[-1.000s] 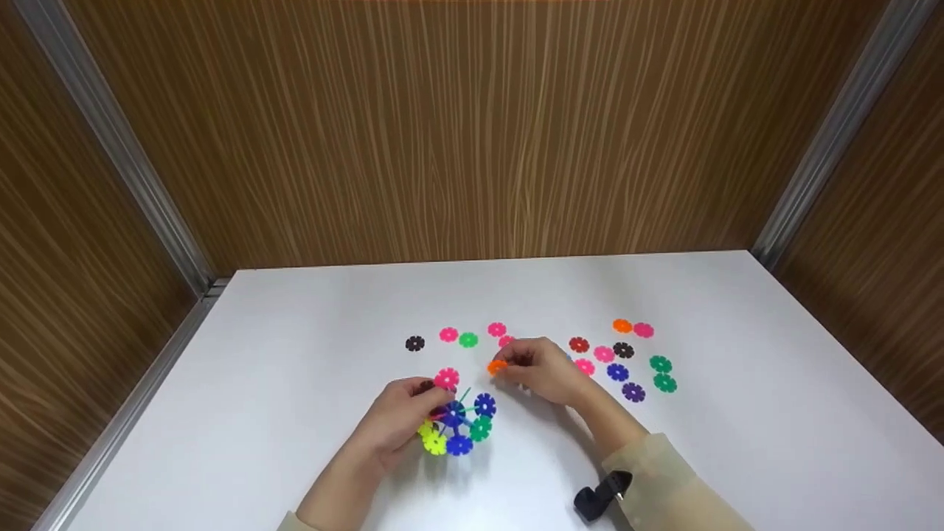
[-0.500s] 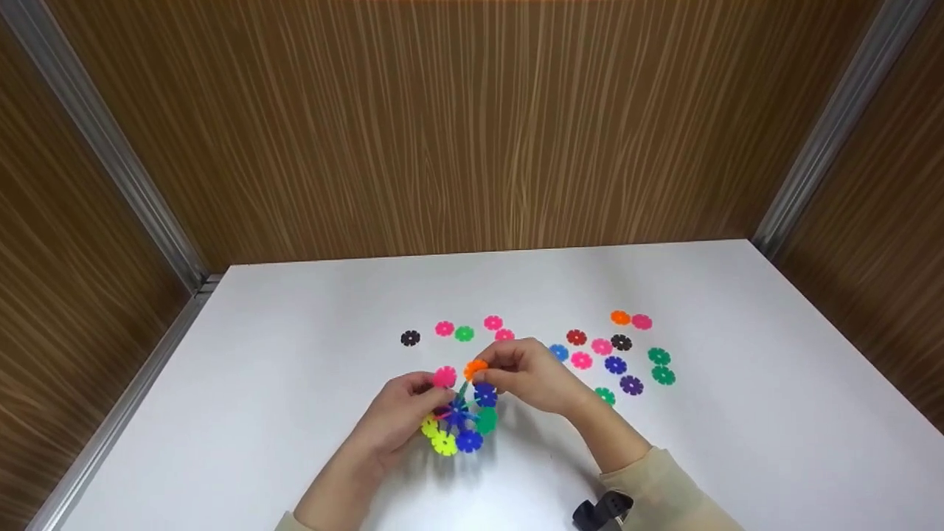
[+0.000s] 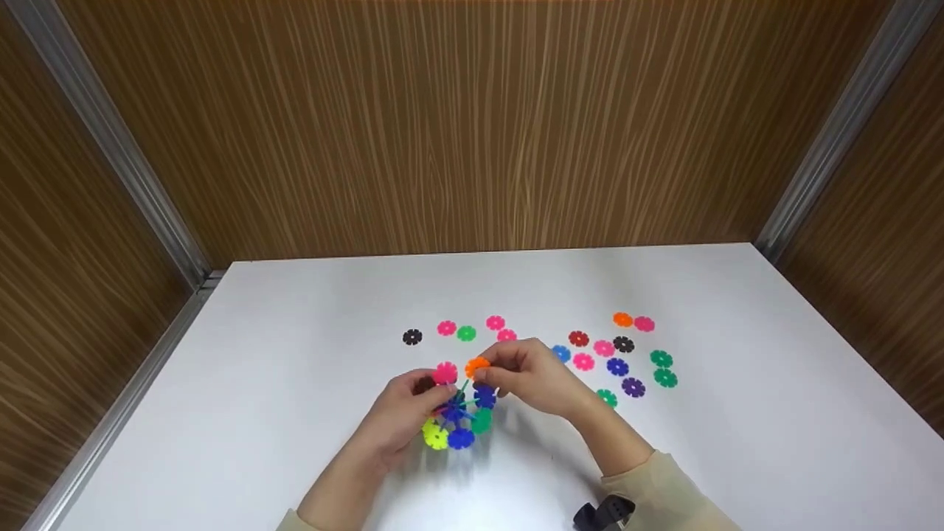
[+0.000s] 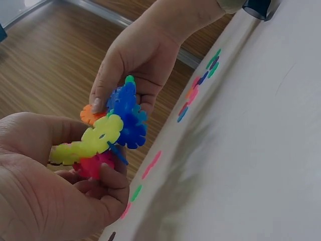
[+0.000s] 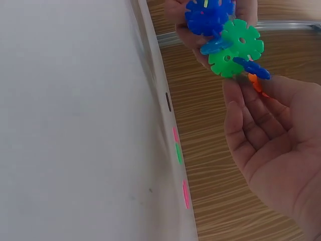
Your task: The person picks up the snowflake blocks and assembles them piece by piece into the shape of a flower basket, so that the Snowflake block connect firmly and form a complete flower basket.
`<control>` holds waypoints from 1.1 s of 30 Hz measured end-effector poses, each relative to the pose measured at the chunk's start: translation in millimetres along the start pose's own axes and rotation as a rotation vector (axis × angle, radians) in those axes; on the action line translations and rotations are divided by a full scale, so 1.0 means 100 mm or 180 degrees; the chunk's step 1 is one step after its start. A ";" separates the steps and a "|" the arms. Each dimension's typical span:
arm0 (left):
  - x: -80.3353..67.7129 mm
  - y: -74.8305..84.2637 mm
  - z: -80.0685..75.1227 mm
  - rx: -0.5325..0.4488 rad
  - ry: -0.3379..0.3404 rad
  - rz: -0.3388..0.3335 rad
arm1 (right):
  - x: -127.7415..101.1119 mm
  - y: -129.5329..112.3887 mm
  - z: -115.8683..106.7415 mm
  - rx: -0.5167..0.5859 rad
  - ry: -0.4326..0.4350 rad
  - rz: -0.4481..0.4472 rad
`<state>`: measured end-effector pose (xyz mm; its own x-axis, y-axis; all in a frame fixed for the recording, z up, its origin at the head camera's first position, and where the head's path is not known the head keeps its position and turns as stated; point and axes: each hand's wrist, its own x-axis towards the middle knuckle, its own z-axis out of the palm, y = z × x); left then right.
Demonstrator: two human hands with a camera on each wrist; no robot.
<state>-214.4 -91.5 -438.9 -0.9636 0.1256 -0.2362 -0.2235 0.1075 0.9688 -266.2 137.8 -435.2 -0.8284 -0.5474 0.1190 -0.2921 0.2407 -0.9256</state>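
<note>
Orange disc (image 3: 477, 366) — in right grip (image 3: 532, 377)

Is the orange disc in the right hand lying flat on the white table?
No: the right hand pinches the orange disc above the white table, against the multicoloured disc cluster that the left hand holds.

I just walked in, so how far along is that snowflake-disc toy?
Done: a cluster of pink, blue, green and yellow discs is already joined, gripped by the left hand. In hand: the right hand pinches an orange disc at its top. Left: many loose discs lie on the white table.
</note>
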 end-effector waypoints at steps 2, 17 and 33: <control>-0.01 0.00 0.02 -0.0036 -0.0032 0.0036 | 0.00 -0.01 0.02 0.0002 -0.0009 -0.0008; 0.01 -0.02 0.02 0.0210 0.0030 -0.0033 | -0.01 -0.05 0.06 -0.0195 0.0020 -0.0067; 0.00 -0.02 0.04 0.0292 0.0274 -0.0123 | 0.00 -0.07 0.06 -0.0534 0.0127 -0.0366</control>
<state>-213.6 -88.0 -440.8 -0.9644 0.0350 -0.2622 -0.2502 0.2009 0.9471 -260.8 131.6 -430.8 -0.8023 -0.5475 0.2376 -0.4585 0.3105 -0.8327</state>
